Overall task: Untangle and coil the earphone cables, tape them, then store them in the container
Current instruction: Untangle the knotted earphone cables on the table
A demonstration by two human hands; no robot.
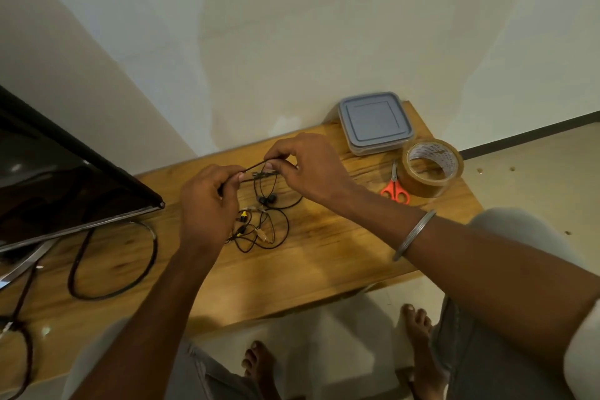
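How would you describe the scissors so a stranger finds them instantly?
Go to the wooden table's right end. Nearer than the lidded grey container, just left of the brown tape roll, lie small scissors. Only they have orange handles.

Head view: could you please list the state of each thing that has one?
earphone cables, tangled, one strand lifted.
container, lid on.
tape roll, lying flat, untouched.
scissors, closed, untouched.
left hand, pinches the earphone cables.
right hand, pinches the same strand.

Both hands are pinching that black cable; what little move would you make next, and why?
Probably lift the black cable, pinched between left hand and right hand, away from the tangle on the table: its loops hang into that knot.
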